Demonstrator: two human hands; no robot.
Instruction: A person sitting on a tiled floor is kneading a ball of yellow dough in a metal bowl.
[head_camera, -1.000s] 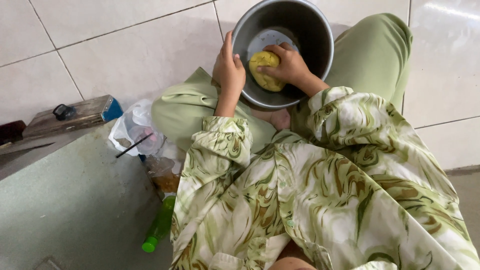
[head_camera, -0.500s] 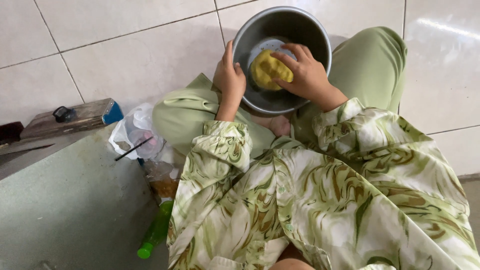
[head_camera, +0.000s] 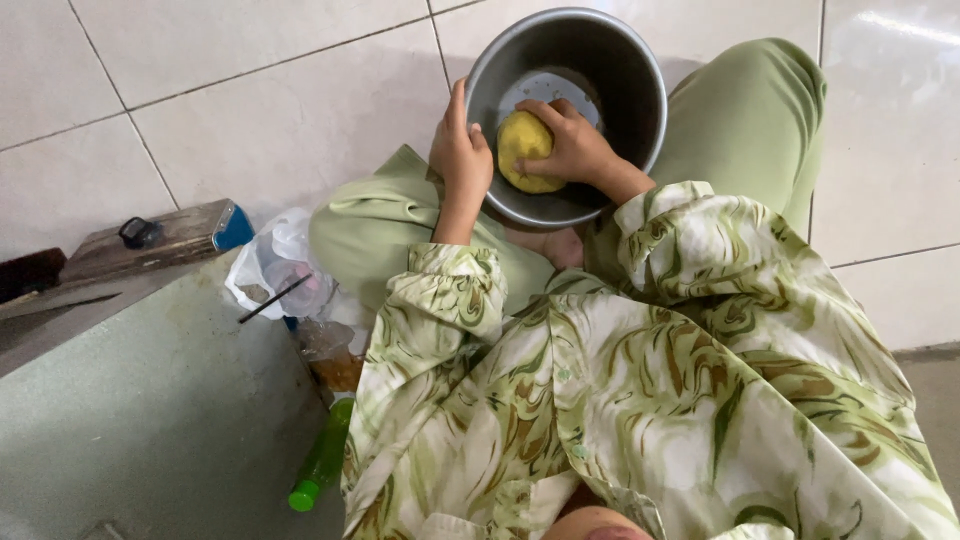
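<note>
A round grey metal pot (head_camera: 640, 80) rests between my knees on the tiled floor. My left hand (head_camera: 460, 150) grips its near left rim, thumb over the edge. Inside the pot, my right hand (head_camera: 575, 145) presses a yellow sponge (head_camera: 520, 145) against the near inner wall. A pale disc shows at the pot's bottom, partly hidden by my fingers. My green patterned sleeves and green trousers fill the lower frame.
Left of my leg lie a crumpled clear plastic bag (head_camera: 270, 265) with a dark stick, a green plastic bottle (head_camera: 322, 458) on its side, and a wooden block with a blue end (head_camera: 160, 240). A grey slab (head_camera: 140, 420) fills the lower left.
My right hand slid the yellow sponge from the pot's bottom toward the near left inner wall. My left hand stays on the rim.
</note>
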